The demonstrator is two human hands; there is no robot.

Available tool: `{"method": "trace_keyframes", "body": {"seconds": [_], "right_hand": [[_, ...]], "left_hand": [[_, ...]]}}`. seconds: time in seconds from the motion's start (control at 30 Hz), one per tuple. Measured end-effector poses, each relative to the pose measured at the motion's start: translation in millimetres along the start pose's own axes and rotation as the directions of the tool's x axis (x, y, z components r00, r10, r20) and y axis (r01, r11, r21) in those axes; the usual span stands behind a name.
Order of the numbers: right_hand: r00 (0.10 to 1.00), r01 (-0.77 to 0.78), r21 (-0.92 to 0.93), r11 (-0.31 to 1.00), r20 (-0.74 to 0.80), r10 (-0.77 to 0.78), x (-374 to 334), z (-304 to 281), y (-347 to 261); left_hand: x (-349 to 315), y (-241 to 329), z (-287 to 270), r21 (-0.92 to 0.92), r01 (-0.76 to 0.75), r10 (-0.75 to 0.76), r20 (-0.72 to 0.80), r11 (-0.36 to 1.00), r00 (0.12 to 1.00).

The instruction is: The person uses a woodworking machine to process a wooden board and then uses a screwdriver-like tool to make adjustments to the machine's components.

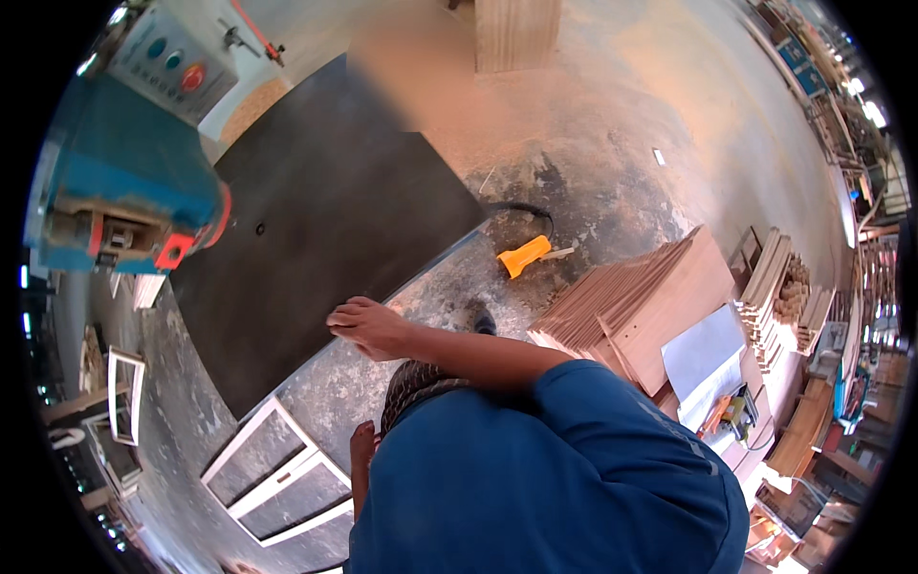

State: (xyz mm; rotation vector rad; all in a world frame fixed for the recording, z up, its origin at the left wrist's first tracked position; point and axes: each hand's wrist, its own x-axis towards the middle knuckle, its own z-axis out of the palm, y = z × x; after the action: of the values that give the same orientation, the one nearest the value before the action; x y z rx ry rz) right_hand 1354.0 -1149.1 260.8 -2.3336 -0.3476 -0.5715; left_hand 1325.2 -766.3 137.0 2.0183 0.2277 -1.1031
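My right hand rests on the near edge of a dark, flat machine table. Its fingers lie on the surface, loosely bent and slightly apart, and no tool shows in them. Low beside my body is my left hand, small in view and partly cut off by my blue shirt; its fingers are not clear. A teal machine head with red-orange guards stands over the table's left side. Above it a grey control panel carries a red button and darker ones.
Pale wooden frames lean low at the left. An orange funnel-shaped thing lies on the floor beyond the table, near a black cable. Stacked brown boards stand at my right, with paper on top. Sawdust covers the far floor.
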Motion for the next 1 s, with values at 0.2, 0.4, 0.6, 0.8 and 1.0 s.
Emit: {"method": "trace_keyframes", "body": {"seconds": [0.2,0.4,0.6,0.8,1.0], "right_hand": [[0.952,-0.304,-0.369,0.878,-0.160,0.262,-117,-90,18],[0.205,-0.973,0.033,0.230,-0.340,0.918,-220,-109,6],[-0.182,-0.982,0.023,-0.187,-0.370,0.911,-329,-54,-67],[-0.203,-0.952,-0.152,-0.265,-0.333,0.921,-399,57,-210],[-0.344,-0.918,0.287,-0.272,-0.240,0.908,-421,90,-277]], "left_hand": [[44,89,-2,0.107,-0.187,0.159,0.226,0.977,0.961],[38,255,58,0.105,-0.782,0.707,0.365,0.615,0.605],[12,365,123,0.323,-0.946,0.808,0.565,-0.032,0.165],[38,375,160,0.336,-0.921,0.760,0.645,-0.196,0.074],[49,371,164,0.355,-0.885,0.790,0.613,-0.303,-0.025]]}}
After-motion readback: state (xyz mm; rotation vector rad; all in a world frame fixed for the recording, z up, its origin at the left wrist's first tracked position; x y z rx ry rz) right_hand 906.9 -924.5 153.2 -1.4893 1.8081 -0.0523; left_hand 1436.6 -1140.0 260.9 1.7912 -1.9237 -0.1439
